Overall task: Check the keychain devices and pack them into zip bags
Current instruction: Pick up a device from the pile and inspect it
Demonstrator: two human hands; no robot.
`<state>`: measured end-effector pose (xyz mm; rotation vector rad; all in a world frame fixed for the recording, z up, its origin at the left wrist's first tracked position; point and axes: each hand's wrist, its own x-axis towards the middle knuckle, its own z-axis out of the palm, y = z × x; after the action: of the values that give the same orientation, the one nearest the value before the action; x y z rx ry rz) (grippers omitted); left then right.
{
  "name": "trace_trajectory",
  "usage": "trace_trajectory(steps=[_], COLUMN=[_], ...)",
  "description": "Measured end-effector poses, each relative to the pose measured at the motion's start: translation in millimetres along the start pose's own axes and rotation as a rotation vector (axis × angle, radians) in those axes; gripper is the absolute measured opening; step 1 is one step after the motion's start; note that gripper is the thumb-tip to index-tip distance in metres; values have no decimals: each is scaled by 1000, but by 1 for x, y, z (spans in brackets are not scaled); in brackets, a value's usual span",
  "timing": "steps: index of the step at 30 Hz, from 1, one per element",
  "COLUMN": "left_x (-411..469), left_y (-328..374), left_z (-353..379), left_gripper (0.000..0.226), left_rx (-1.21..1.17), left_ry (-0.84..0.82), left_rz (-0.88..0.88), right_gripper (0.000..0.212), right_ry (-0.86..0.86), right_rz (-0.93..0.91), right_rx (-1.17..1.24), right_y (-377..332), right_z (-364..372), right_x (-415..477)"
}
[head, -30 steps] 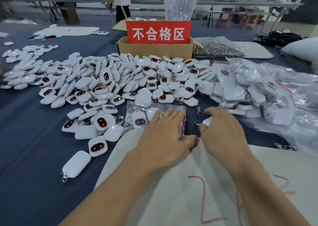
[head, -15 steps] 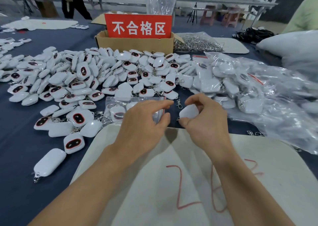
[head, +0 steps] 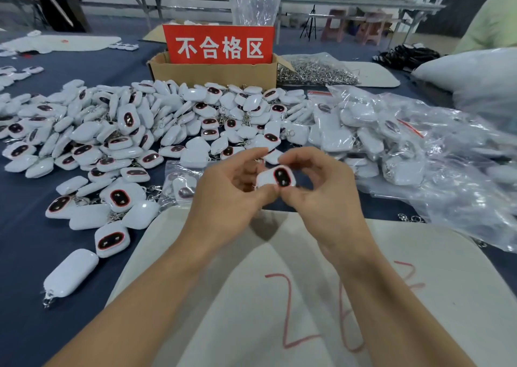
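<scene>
Your left hand and right hand meet above the white pad, forearms converging. The curled fingers of both pinch one keychain device between them, its dark oval face toward you. One zip bag lies flat just behind your left hand. The loose devices on the blue cloth are too many to count. One cardboard box stands behind them.
</scene>
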<state>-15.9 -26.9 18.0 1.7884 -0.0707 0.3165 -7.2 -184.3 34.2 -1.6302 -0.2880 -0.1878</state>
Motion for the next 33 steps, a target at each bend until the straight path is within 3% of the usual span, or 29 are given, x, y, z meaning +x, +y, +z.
trace_trajectory(steps=[3, 7, 11, 16, 23, 33], left_x=[-2, -5, -5, -4, -5, -5], left_y=[-3, -3, 1, 0, 3, 1], left_z=[1, 4, 4, 1, 1, 2], left_gripper=[66, 42, 27, 26, 26, 18], left_rx=[-15, -90, -51, 98, 0, -91], left_ry=[-4, 109, 119, 71, -13, -58], left_rz=[-37, -32, -48, -20, -36, -27], right_gripper=[48, 16, 23, 16, 31, 39], right_ry=[50, -79, -34, 81, -67, 32], right_rz=[234, 437, 368, 339, 393, 389], right_rx=[163, 283, 194, 159, 304, 226], right_y=[-1, -2, -2, -3, -8, -6], right_z=[5, 7, 13, 9, 3, 5], right_x=[-1, -2, -3, -3, -2, -1])
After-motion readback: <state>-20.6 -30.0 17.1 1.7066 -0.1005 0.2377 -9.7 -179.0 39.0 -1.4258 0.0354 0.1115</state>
